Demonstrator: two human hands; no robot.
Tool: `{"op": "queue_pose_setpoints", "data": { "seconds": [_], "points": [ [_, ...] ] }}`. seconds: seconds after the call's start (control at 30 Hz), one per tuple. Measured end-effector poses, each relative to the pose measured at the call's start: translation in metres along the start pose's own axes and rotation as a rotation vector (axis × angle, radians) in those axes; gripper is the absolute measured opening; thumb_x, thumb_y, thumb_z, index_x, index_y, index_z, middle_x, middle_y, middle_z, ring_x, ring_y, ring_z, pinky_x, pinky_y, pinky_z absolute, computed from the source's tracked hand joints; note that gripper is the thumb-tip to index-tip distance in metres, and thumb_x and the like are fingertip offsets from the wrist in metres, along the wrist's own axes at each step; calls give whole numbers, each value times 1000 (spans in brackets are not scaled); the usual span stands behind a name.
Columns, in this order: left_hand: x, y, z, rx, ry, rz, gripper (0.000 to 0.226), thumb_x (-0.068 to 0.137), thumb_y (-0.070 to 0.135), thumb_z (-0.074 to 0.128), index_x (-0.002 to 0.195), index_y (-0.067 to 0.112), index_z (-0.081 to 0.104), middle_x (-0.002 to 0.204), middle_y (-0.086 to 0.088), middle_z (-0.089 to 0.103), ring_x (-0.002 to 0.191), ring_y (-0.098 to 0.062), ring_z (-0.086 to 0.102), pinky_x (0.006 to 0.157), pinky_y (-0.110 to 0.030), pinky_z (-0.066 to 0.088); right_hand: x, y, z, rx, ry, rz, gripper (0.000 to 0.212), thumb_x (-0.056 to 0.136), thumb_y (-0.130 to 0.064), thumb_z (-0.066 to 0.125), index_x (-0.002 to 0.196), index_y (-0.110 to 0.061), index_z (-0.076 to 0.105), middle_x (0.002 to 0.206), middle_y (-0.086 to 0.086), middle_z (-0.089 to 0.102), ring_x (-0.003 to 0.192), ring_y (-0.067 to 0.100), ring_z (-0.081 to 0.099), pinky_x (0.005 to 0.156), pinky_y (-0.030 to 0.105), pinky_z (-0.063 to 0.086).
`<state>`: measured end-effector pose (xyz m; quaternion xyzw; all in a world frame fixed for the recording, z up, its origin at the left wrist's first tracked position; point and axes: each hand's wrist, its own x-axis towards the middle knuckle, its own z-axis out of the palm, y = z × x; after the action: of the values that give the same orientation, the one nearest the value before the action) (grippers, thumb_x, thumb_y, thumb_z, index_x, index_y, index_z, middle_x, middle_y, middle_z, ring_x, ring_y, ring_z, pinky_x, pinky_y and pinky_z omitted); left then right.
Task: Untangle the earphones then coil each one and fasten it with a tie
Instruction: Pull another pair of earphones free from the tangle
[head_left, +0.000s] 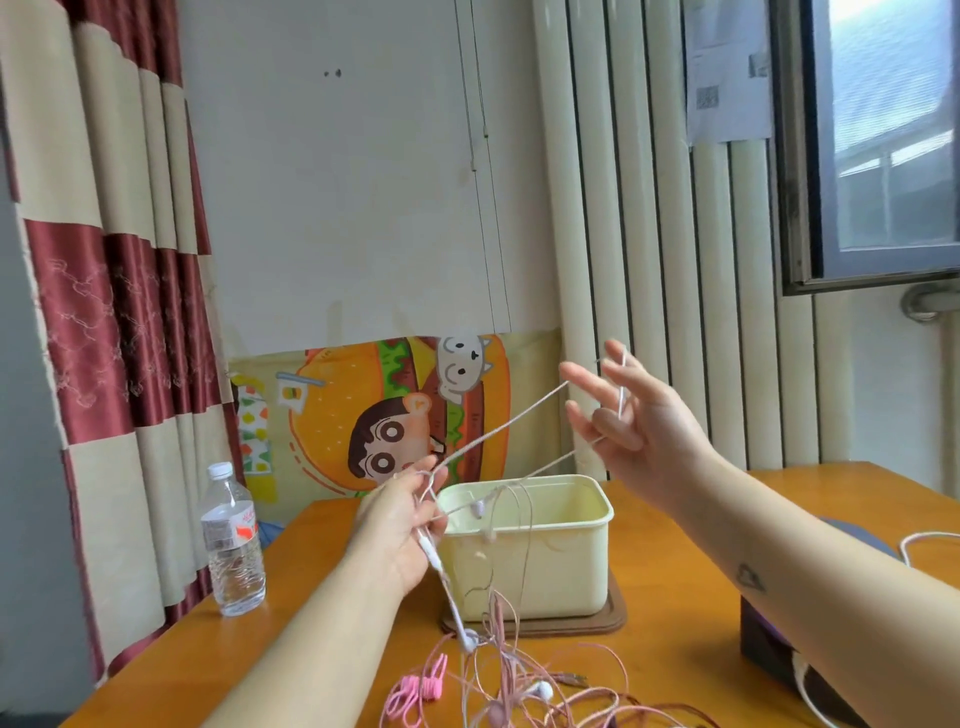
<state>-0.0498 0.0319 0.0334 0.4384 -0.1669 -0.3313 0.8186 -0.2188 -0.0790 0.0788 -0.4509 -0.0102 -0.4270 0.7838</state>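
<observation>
My left hand (402, 525) is raised above the table and pinches a pale pink earphone cable, with the white inline remote (430, 552) hanging just below my fingers. Two strands of that cable (511, 423) stretch up and to the right to my right hand (631, 415), whose fingers are spread with the cable looped over them. A tangle of pink and white earphones (511, 691) lies on the table below, with a white earbud (543, 690) showing. Pink ties (418, 688) lie to the left of the tangle.
A pale yellow plastic tub (556, 561) stands on a brown board (615, 621) mid-table. A water bottle (232, 545) stands near the left edge of the wooden table (322, 566). A dark box (769, 647) and another cable (924, 538) lie at the right.
</observation>
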Motion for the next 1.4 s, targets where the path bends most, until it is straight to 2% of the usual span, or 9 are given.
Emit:
{"op": "queue_pose_setpoints", "data": {
  "seconds": [0.13, 0.4, 0.53, 0.63, 0.8, 0.97, 1.07, 1.2, 1.4],
  "points": [
    [3, 0, -11, -8, 22, -60, 23, 96, 9, 37, 87, 7, 59, 76, -7, 64, 24, -3, 22, 33, -12, 29, 6, 1, -9, -134, 91, -92, 48, 94, -14, 51, 139, -26, 38, 125, 10, 56, 38, 10, 42, 67, 27, 58],
    [0, -1, -19, -57, 41, -82, 23, 94, 10, 39, 78, 5, 54, 72, -11, 62, 42, -12, 55, 56, -30, 55, 11, 9, -25, -771, 206, -445, 15, 97, -20, 51, 90, -18, 65, 104, 8, 53, 79, 13, 68, 83, 25, 56],
    [1, 4, -17, -269, 106, 12, 33, 98, 12, 36, 66, 9, 43, 71, -8, 51, 56, -14, 45, 71, -38, 52, 19, 11, -44, -1353, 287, -401, 22, 97, -12, 46, 96, -15, 68, 138, 11, 37, 124, 25, 45, 68, -2, 40],
    [-1, 8, -13, -227, 61, 7, 32, 99, 14, 37, 68, 10, 45, 71, -7, 52, 55, -13, 45, 65, -35, 49, 20, 24, -57, -1647, 209, -274, 31, 93, 0, 44, 104, -15, 69, 152, 18, 23, 138, 34, 29, 98, 25, 42],
    [-9, 12, 0, -39, -109, 45, 27, 98, 18, 41, 76, 11, 55, 82, -8, 63, 80, -21, 61, 76, -42, 51, 19, 31, -66, -1772, 71, -108, 27, 82, -3, 50, 95, -17, 69, 108, -12, 51, 111, 20, 52, 85, 36, 49],
    [-16, 29, 18, 125, -252, 172, 28, 101, 20, 38, 85, 14, 60, 86, -5, 67, 83, -22, 64, 85, -47, 50, 22, 22, -70, -1980, 13, 115, 18, 84, -26, 55, 67, -24, 51, 75, -3, 57, 77, 21, 56, 68, 31, 50],
    [-22, 42, 34, 266, -354, 213, 28, 101, 23, 37, 89, 17, 62, 91, -6, 68, 86, -22, 64, 89, -50, 49, 14, 14, -55, -2288, -177, 348, 32, 84, -46, 60, 84, -15, 64, 70, -3, 57, 69, 17, 54, 66, 30, 50],
    [-27, 48, 58, 547, -480, 226, 32, 102, 27, 33, 91, 20, 62, 95, -2, 67, 89, -18, 62, 92, -47, 46, -1, 10, -14, -1662, -363, 202, 37, 84, -34, 68, 116, -16, 61, 105, -4, 64, 83, 10, 61, 72, 23, 51],
    [-34, 61, 79, 239, -450, 367, 36, 104, 29, 27, 90, 21, 59, 90, -1, 66, 83, -16, 62, 82, -40, 51, 3, 20, -7, -1310, -311, 199, 21, 94, -21, 55, 94, -5, 70, 65, 1, 64, 50, 11, 46, 47, 16, 38]
  ]
}}
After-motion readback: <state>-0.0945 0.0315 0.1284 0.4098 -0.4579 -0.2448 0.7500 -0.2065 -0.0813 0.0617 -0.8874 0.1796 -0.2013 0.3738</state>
